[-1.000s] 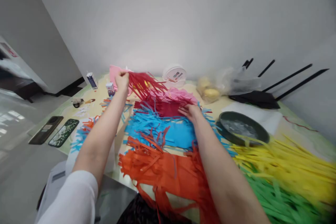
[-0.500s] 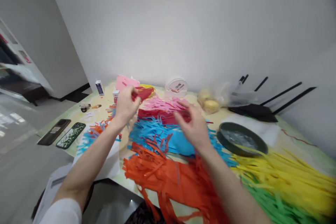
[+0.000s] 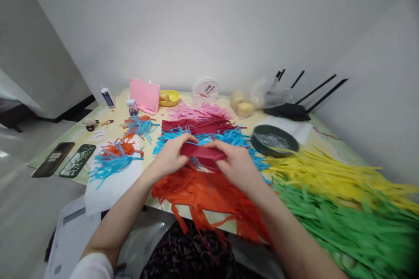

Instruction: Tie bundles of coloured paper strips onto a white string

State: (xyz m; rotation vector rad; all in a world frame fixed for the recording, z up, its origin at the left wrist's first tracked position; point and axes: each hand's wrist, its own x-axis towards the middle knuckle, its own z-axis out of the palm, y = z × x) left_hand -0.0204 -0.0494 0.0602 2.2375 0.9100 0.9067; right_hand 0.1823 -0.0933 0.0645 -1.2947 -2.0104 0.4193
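Note:
Both my hands hold a dark red strip of paper [image 3: 203, 152] stretched level between them, above the table's near edge. My left hand [image 3: 171, 157] pinches its left end and my right hand [image 3: 236, 166] pinches its right end. Under the hands lies a pile of orange fringed paper [image 3: 203, 194]. Behind it lie blue fringed paper [image 3: 229, 137], dark red fringed paper [image 3: 196, 125] and pink fringed paper [image 3: 199, 111].
Yellow strips [image 3: 330, 176] and green strips [image 3: 340, 226] cover the table's right side. A dark round dish [image 3: 274, 140] stands right of the blue paper. Two phones [image 3: 65, 159], a white sheet [image 3: 113, 183] with blue and orange scraps, a pink board [image 3: 144, 95] and small boxes sit at the left.
My left hand came down from the far red fringe with a red strip, and my right hand left the pile to take its other end. The camera tilted down and right.

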